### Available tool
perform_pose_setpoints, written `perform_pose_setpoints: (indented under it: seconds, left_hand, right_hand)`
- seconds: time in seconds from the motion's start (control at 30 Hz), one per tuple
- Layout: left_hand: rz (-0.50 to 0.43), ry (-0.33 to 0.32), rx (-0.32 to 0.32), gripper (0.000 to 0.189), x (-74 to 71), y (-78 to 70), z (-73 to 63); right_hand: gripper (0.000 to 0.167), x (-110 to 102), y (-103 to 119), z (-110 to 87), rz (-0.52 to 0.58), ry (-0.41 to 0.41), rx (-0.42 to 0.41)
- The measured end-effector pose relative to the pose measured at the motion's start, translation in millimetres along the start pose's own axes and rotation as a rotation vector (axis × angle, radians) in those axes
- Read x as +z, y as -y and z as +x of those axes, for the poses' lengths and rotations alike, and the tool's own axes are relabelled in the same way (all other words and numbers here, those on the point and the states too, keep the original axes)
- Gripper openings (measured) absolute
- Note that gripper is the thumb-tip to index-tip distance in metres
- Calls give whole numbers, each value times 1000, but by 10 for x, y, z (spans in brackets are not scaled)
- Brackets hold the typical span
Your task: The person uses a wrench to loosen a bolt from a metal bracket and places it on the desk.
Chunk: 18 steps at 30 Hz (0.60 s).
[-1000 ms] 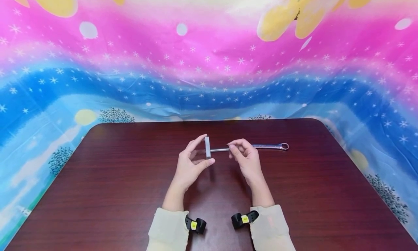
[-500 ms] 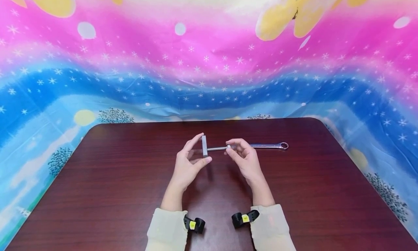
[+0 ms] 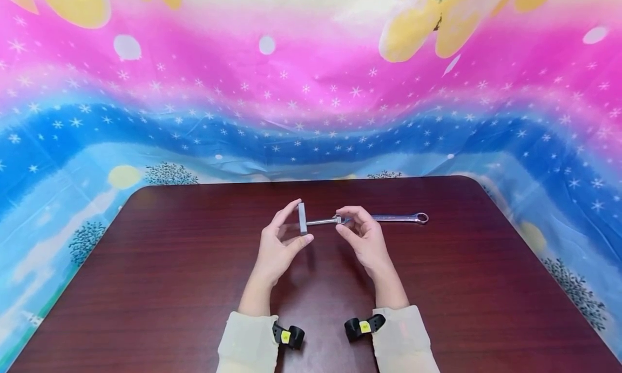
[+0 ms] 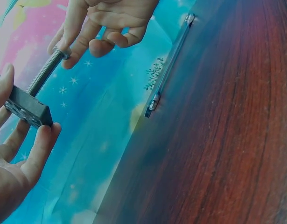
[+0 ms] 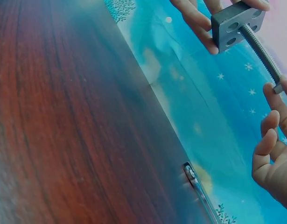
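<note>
My left hand [image 3: 279, 249] grips a small grey metal block [image 3: 303, 218] by its edges, between thumb and fingers. Several round holes show on the block's face in the right wrist view. A threaded bolt [image 5: 260, 52] sticks out from the middle of that face, pointing toward my right hand [image 3: 366, 243]. The thumb and index finger of my right hand pinch the bolt at its head [image 5: 277, 88]. Block and bolt are held above the table. Behind the right hand, a shiny combination wrench [image 3: 400, 218] lies on the table, its left end hidden by the fingers in the head view.
The dark red-brown wooden table [image 3: 170, 270] has rounded far corners. A colourful printed cloth [image 3: 311, 108] hangs around its back and sides. Each sleeve cuff has a black strap [image 3: 291, 336] at the wrist.
The bolt head, covered by my right fingers at first, now shows between the fingertips. The block and left hand have shifted slightly left. The wrench stays put.
</note>
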State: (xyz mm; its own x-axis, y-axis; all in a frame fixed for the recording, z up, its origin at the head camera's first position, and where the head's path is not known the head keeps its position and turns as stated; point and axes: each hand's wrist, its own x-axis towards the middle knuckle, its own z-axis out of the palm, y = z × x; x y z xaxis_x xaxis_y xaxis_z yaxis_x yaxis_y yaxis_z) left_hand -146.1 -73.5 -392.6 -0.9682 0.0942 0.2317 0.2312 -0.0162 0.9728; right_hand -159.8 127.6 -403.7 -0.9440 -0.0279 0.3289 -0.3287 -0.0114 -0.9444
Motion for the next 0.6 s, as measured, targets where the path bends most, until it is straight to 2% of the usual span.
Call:
perform_pose_setpoints:
  seconds: [0.13, 0.47, 0.6]
  left_hand:
    - [-11, 2, 9, 72, -8, -10, -2]
    - [4, 37, -1, 71, 10, -9, -5]
    - [-17, 21, -1, 71, 0, 16, 3]
  right_hand:
    - [27, 2, -15, -1, 18, 12, 12]
    - [19, -2, -20, 6, 24, -40, 54]
    - [27, -10, -19, 3, 32, -23, 38]
